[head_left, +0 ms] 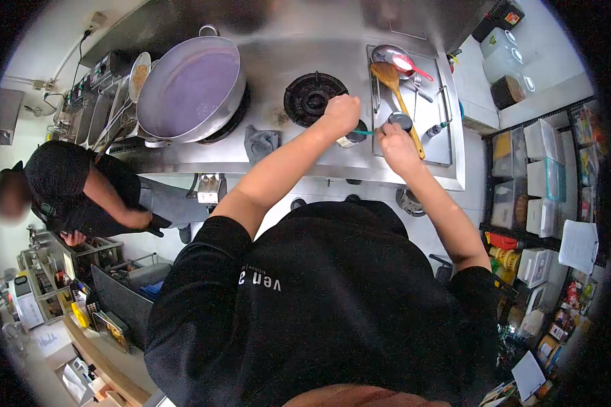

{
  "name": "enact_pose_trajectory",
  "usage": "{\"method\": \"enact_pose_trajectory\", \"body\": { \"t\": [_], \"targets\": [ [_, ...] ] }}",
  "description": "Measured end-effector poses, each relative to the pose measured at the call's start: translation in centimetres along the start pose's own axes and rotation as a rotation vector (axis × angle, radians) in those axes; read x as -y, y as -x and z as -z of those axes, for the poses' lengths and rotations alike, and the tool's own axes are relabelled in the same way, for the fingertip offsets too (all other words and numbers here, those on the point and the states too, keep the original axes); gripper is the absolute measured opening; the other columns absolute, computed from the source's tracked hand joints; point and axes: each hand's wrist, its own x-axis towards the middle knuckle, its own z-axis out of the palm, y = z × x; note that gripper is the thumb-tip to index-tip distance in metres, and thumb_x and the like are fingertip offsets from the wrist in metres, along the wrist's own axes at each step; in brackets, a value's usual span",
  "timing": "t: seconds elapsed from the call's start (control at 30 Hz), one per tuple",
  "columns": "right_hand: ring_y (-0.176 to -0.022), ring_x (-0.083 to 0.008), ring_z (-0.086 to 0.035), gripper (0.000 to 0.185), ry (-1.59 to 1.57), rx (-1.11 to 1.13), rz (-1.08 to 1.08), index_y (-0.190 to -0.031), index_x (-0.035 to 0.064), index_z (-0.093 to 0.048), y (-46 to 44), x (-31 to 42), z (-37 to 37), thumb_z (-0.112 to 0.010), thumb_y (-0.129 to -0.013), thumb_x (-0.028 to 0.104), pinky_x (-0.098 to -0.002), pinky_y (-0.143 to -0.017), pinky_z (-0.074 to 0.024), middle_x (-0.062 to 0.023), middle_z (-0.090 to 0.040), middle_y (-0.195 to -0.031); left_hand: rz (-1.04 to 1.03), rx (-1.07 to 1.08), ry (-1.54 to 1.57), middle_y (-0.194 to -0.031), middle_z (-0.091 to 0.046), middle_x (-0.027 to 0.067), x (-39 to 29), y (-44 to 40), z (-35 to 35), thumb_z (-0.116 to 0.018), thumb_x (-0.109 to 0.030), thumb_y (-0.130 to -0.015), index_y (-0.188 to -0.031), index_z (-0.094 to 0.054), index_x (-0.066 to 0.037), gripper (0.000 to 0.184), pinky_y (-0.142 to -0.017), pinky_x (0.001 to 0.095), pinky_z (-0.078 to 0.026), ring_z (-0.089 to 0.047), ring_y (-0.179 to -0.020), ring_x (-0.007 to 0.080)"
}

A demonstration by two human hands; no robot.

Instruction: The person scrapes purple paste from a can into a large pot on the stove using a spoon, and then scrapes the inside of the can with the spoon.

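My left hand [343,115] is closed above a small jar [353,138] near the counter's front edge; what its fingers hold is hidden. A thin green strip or handle [364,132] runs between the jar and my right hand [397,147]. The fingers of my right hand are bent together beside a dark round lid or container [400,122]; their exact grip is unclear. Beneath that lid lies a metal tray [441,150], with a wooden spatula [389,76] slanting across it. Behind my left hand sits a black burner [313,99].
A big pot of purple liquid [195,85] stands left on the stove, near a grey cloth [261,143]. Another person [81,183] in black is at the left. Shelves with boxes [543,176] line the right. A red-handled utensil [414,66] lies at the tray's back.
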Motion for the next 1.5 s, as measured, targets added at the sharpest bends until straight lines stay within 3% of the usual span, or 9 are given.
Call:
{"method": "enact_pose_trajectory", "body": {
  "t": [0.17,0.3,0.47,0.7,0.8,1.07,1.27,1.37,1.5],
  "targets": [
    [-0.089,-0.0279,-0.058,0.015,0.005,-0.02,0.018,-0.085,-0.0013,-0.063,-1.4,0.8,1.4,-0.056,-0.075,0.008,-0.0369,-0.074,-0.0511,-0.0132,-0.058,-0.086,0.021,-0.041,0.05,-0.074,-0.065,0.0251,-0.5,0.7,-0.1,-0.061,-0.004,-0.067,-0.073,-0.068,0.004,0.013,-0.072,0.0434,-0.055,-0.068,-0.075,0.0372],
    [-0.087,-0.0292,-0.06,0.023,0.024,0.059,-0.041,-0.094,-0.002,-0.065,-1.0,1.1,0.0,-0.055,-0.074,0.005,-0.0383,-0.074,-0.0524,-0.0153,-0.06,-0.087,0.038,-0.03,0.05,-0.074,-0.065,0.0256,-0.3,1.0,-0.3,-0.06,-0.005,-0.068,-0.074,-0.068,0.004,0.014,-0.073,0.0441,-0.055,-0.068,-0.075,0.038],
    [-0.081,-0.0379,-0.066,0.018,-0.262,0.343,-0.44,-0.083,-0.0048,-0.063,-1.0,2.2,-0.5,-0.051,-0.076,0.006,-0.0446,-0.074,-0.0521,-0.0274,-0.064,-0.084,0.1,-0.039,0.068,-0.081,-0.066,0.026,0.4,1.4,-1.3,-0.057,-0.004,-0.072,-0.079,-0.068,0.004,0.016,-0.076,0.0438,-0.055,-0.067,-0.08,0.0387],
    [-0.088,-0.0393,-0.065,0.022,-0.385,0.288,-0.464,-0.091,-0.0017,-0.066,-1.6,1.9,-0.4,-0.053,-0.075,0.008,-0.0473,-0.08,-0.0513,-0.0265,-0.065,-0.087,0.168,-0.064,0.191,-0.076,-0.064,0.0266,1.3,2.5,-1.7,-0.062,-0.009,-0.067,-0.072,-0.069,0.002,0.014,-0.075,0.047,-0.053,-0.066,-0.076,0.041],
    [-0.08,-0.0374,-0.064,0.019,-0.281,0.286,-0.27,-0.092,0.001,-0.065,-0.8,1.7,0.7,-0.053,-0.081,0.01,-0.0453,-0.075,-0.0502,-0.0237,-0.064,-0.084,0.167,-0.099,0.185,-0.076,-0.064,0.0255,1.5,2.4,-2.0,-0.062,-0.01,-0.067,-0.071,-0.069,0.002,0.014,-0.075,0.0463,-0.053,-0.066,-0.077,0.0403],
    [-0.097,-0.0255,-0.054,0.023,-0.07,-0.073,0.297,-0.095,-0.0003,-0.064,-2.0,-0.6,3.7,-0.054,-0.076,0.009,-0.035,-0.08,-0.0499,-0.0102,-0.059,-0.099,0.099,0.009,0.17,-0.08,-0.065,0.0248,2.4,0.6,-1.6,-0.063,-0.007,-0.065,-0.077,-0.071,-0.001,0.015,-0.076,0.0453,-0.053,-0.066,-0.079,0.0392],
    [-0.098,-0.0254,-0.053,0.034,-0.015,0.16,0.227,-0.107,0.0,-0.062,-0.2,-1.3,2.2,-0.054,-0.076,0.009,-0.0349,-0.084,-0.0493,-0.0096,-0.058,-0.101,0.126,0.081,0.169,-0.082,-0.065,0.0284,1.6,0.3,-0.4,-0.061,-0.001,-0.067,-0.079,-0.069,0.005,0.016,-0.076,0.0441,-0.055,-0.067,-0.082,0.0401],
    [-0.097,-0.0258,-0.054,0.029,-0.051,-0.064,0.296,-0.102,0.0003,-0.063,-0.9,-0.7,3.3,-0.054,-0.076,0.009,-0.0353,-0.083,-0.0493,-0.0094,-0.059,-0.096,0.102,0.057,0.183,-0.081,-0.065,0.0281,1.5,0.2,-0.6,-0.061,-0.001,-0.067,-0.078,-0.069,0.006,0.015,-0.076,0.0441,-0.055,-0.067,-0.081,0.0401],
    [-0.096,-0.0263,-0.054,0.024,0.001,-0.042,0.227,-0.096,0.0004,-0.063,-0.9,-1.3,2.1,-0.054,-0.076,0.008,-0.036,-0.082,-0.0499,-0.0095,-0.059,-0.093,0.076,0.028,0.158,-0.08,-0.065,0.0282,1.6,-0.1,-1.0,-0.061,-0.001,-0.067,-0.077,-0.068,0.006,0.014,-0.076,0.0439,-0.055,-0.067,-0.08,0.0401]
  ]
}}
